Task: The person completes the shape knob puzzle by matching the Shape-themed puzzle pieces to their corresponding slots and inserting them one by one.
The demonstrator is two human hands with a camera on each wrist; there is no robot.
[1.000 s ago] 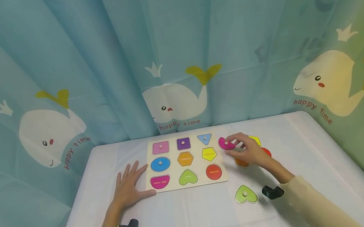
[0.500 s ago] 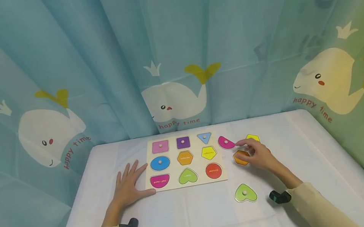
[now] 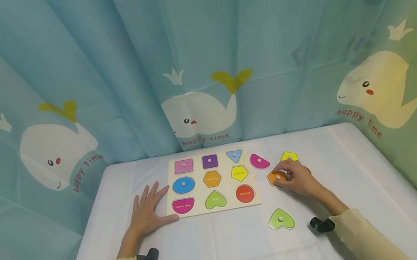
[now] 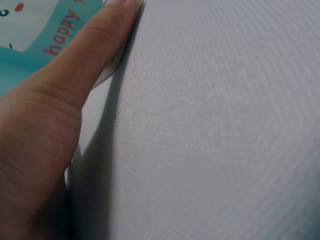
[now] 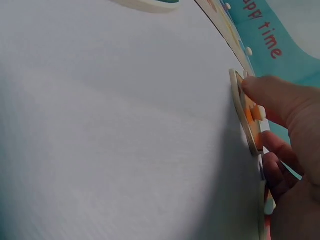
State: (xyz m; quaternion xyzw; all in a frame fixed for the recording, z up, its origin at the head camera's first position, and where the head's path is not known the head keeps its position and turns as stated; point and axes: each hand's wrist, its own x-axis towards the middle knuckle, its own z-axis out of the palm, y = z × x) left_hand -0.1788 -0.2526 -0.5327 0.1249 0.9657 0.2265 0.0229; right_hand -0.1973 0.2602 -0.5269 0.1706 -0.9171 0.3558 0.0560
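Note:
My left hand lies with fingers spread at the side of the pale puzzle board, its thumb on the near corner. The left wrist view shows the thumb against the board's edge. Right of the board, my right hand holds an orange hexagon puzzle piece between thumb and forefinger. The piece's round knob shows beside the thumb in the right wrist view. Around this hand lie a yellow pentagon piece, a magenta half-round piece and a mostly hidden red piece.
A green heart piece lies nearer the front of the white-covered table. On the board, knobbed pieces including a blue oval sit at the back and left. A whale-print curtain hangs behind the table.
My right hand has let go of the magenta half-round, leaving it beside the board. It has moved right and toward me to the orange hexagon. My left hand has stayed put.

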